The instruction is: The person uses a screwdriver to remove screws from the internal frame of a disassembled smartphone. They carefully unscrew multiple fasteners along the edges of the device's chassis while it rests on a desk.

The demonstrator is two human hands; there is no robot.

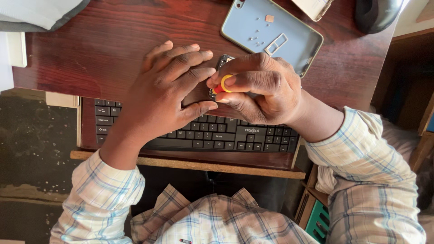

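Small dark phone part (pixel 224 61) at frame centre on the dark red desk (pixel 99 49), mostly hidden under both hands. Right hand (pixel 262 88) pinches a red-and-yellow screwdriver (pixel 223 85) between thumb and fingers, closed tight on it, tip down on the part. Left hand (pixel 165 92) lies flat and open, fingers spread and pointing right, fingertips pressing beside the part, gripping nothing. Just above right, a light blue phone back cover (pixel 253 25) with gold rim lies open side up like a tray; inside it tiny screws (pixel 255 40), a small orange chip (pixel 269 18) and a pale rectangular frame piece (pixel 276 44). Black keyboard (pixel 217 135) on pull-out shelf below the hands, white key marks. Black mouse (pixel 375 13) upper right corner. Beige flat piece (pixel 314 7) at top edge, partly cut off. Both wrists in plaid sleeves, pale blue and cream. Teal crate (pixel 318 221) lower right.
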